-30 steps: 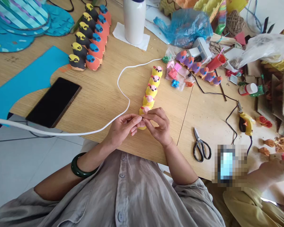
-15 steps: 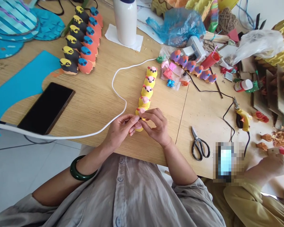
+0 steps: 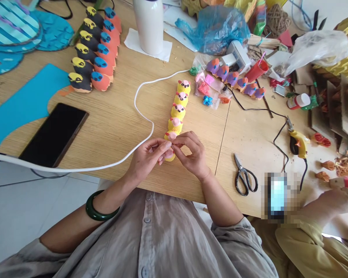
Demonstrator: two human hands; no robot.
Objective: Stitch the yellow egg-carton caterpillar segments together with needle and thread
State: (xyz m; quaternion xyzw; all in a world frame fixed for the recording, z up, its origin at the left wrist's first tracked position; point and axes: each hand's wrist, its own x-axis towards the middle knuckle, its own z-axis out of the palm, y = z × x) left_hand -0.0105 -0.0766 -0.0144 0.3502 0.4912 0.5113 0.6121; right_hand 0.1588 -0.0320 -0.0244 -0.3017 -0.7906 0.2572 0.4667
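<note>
A row of yellow bumps with pink faces (image 3: 178,111) stands on the wooden table (image 3: 118,119), and its near end is partly covered by my fingers. My left hand (image 3: 150,154) has thumb and fingers pinched together over that end. Meeting it fingertip to fingertip, my right hand (image 3: 191,152) is pinched too. Whatever lies between the fingertips is too small to make out. Beyond the row are small bags of coloured clay (image 3: 205,87) and a purple and orange bumpy strip (image 3: 232,78).
Black-handled scissors (image 3: 245,175) lie to the right, near yellow pliers (image 3: 298,143). A white cable (image 3: 136,96) curves left of the row, past a black phone (image 3: 55,135). A white bottle (image 3: 149,29) stands at the back. Another person's hand (image 3: 338,199) is at far right.
The view has shifted slightly, so the table items sit a little further left. Both hands stay pinched together at the same end of the yellow row.
</note>
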